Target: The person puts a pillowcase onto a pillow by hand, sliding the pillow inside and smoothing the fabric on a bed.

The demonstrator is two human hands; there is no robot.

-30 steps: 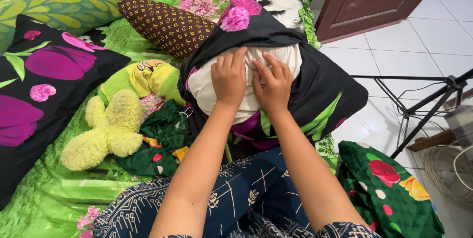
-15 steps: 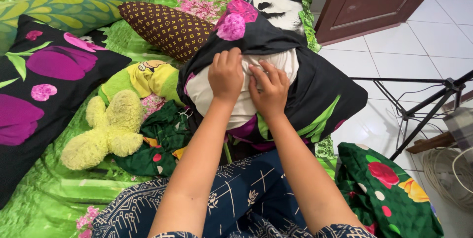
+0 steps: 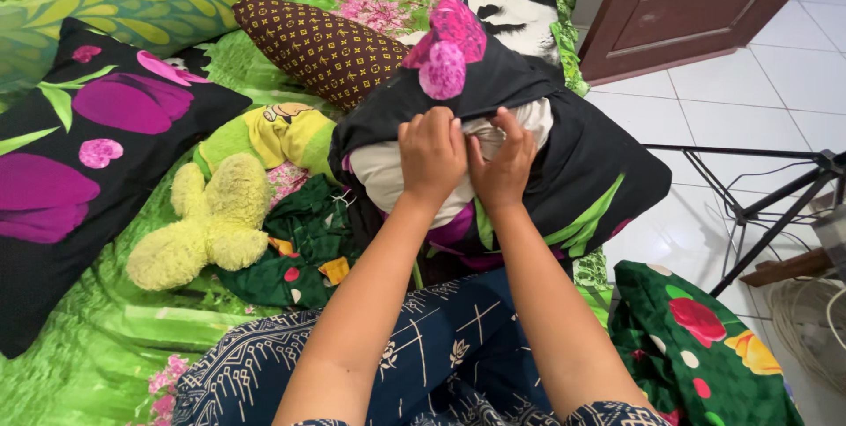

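Gripping the black floral pillowcase (image 3: 573, 170) edge at frame centre, our left hand (image 3: 432, 155) and right hand (image 3: 502, 166) clench side by side (white pillow (image 3: 388, 181) bulging lower left of them).

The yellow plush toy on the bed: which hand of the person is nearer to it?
Left. The left hand presses the white pillow just right of the yellow plush toy; the right hand lies beyond it, farther from the toy.
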